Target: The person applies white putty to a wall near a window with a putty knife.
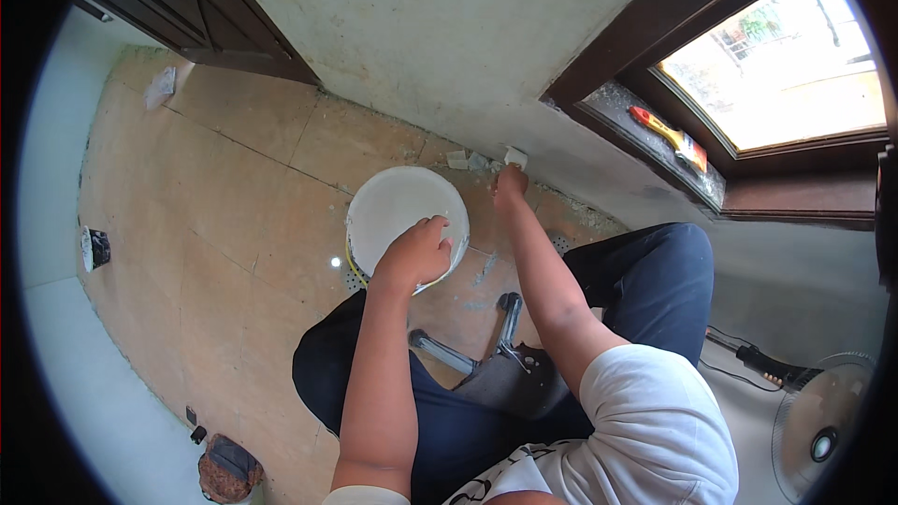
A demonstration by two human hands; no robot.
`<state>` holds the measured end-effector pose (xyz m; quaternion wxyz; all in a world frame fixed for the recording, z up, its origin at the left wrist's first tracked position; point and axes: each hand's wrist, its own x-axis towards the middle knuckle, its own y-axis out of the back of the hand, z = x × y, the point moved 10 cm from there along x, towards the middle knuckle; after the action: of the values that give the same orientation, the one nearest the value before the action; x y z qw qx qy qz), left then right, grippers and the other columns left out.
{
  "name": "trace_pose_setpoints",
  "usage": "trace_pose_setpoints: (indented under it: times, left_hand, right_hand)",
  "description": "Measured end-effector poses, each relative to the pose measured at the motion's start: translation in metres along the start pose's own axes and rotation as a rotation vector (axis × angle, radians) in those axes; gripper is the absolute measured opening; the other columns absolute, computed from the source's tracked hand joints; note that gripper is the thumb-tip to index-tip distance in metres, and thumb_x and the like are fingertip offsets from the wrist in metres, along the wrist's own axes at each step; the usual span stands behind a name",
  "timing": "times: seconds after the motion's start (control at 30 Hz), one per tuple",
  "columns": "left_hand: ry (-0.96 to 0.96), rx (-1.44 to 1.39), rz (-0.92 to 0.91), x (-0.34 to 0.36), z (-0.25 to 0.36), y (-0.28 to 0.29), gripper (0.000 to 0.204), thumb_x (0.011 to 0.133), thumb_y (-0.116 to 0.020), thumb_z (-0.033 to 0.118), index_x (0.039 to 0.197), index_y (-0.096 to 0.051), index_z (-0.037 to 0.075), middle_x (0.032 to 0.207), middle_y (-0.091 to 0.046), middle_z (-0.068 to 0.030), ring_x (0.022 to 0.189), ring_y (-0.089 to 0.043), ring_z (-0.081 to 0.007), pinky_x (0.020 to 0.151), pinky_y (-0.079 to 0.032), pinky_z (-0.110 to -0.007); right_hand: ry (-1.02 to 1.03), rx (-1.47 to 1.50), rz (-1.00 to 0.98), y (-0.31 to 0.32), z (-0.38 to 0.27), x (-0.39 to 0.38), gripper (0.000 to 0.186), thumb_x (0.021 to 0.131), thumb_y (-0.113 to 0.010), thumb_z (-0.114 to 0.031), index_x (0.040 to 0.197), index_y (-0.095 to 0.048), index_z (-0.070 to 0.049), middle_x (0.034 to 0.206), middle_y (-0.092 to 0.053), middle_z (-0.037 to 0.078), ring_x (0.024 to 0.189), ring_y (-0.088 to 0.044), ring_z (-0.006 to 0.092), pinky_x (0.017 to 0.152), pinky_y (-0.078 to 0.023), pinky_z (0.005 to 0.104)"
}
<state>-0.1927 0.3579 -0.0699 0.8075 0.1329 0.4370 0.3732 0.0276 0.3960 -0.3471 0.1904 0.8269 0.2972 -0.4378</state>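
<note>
A round white bucket (379, 215) with a yellow band low on its side stands on the floor in front of me, between my knees and the wall. Over its pale top is my left hand (418, 251), its fingers loosely bent and apart with nothing visible in them; whether it touches the bucket I cannot tell. My right hand (510, 184) reaches to the foot of the wall, closed on a small white flat piece (515, 158) whose kind is unclear. Pale scraps (457, 160) lie on the floor just left of that hand.
A red-and-yellow-handled paintbrush (670, 137) rests on the window sill. A fan (823, 440) is at the lower right. At the far left are a dark-smeared white cup (94, 249) and a clear plastic bag (160, 88) near the brown door (196, 9). Dusty crumbs line the wall's foot.
</note>
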Motion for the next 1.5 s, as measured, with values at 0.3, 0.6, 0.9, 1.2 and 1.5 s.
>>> trace_pose_setpoints:
  times: [0.3,0.6,0.9,1.2,1.5]
  left_hand:
    - [0.006,0.024,-0.003,-0.003,0.004,0.001,0.038,0.091,-0.05,0.02,0.126,-0.051,0.004,0.124,-0.055,-0.0184,0.115,-0.052,-0.0336,0.097,-0.042,-0.039]
    - [-0.021,0.034,0.0,0.004,0.015,-0.007,0.036,0.092,-0.05,0.019,0.126,-0.051,0.005,0.123,-0.056,-0.017,0.112,-0.055,-0.0331,0.095,-0.043,-0.038]
    - [-0.056,0.024,-0.02,0.011,0.021,-0.01,0.036,0.091,-0.049,0.018,0.123,-0.05,0.002,0.124,-0.055,-0.0197,0.114,-0.052,-0.0349,0.097,-0.042,-0.041]
    - [-0.017,0.013,-0.013,0.006,0.0,-0.009,0.037,0.09,-0.047,0.018,0.123,-0.05,0.002,0.123,-0.055,-0.0203,0.113,-0.052,-0.0364,0.096,-0.042,-0.043]
    - [-0.037,0.022,-0.021,0.006,0.015,-0.013,0.037,0.091,-0.049,0.018,0.124,-0.05,0.002,0.124,-0.055,-0.0194,0.113,-0.053,-0.0347,0.096,-0.043,-0.041]
  right_hand:
    - [0.976,0.092,0.13,0.045,-0.091,-0.131,0.035,0.1,-0.037,-0.028,0.077,-0.05,-0.005,0.06,-0.047,0.001,0.053,-0.045,0.0107,0.047,-0.036,0.027]
    - [0.879,-0.156,0.123,0.025,-0.082,-0.04,0.035,0.1,-0.035,-0.024,0.079,-0.049,0.0,0.066,-0.051,0.008,0.06,-0.048,0.0157,0.056,-0.037,0.0314]
    - [-0.084,-0.205,-0.003,0.015,0.024,0.03,0.038,0.096,-0.042,-0.039,0.072,-0.042,-0.009,0.059,-0.045,0.006,0.039,-0.04,0.0191,0.035,-0.027,0.036]
    - [0.052,-0.09,0.102,0.0,-0.006,-0.021,0.03,0.097,-0.04,-0.026,0.09,-0.056,-0.002,0.075,-0.062,0.016,0.063,-0.059,0.022,0.05,-0.043,0.0391]
    - [0.854,0.197,0.006,0.029,-0.068,-0.079,0.034,0.099,-0.035,-0.02,0.087,-0.054,0.006,0.07,-0.056,0.014,0.061,-0.05,0.0239,0.061,-0.042,0.037]
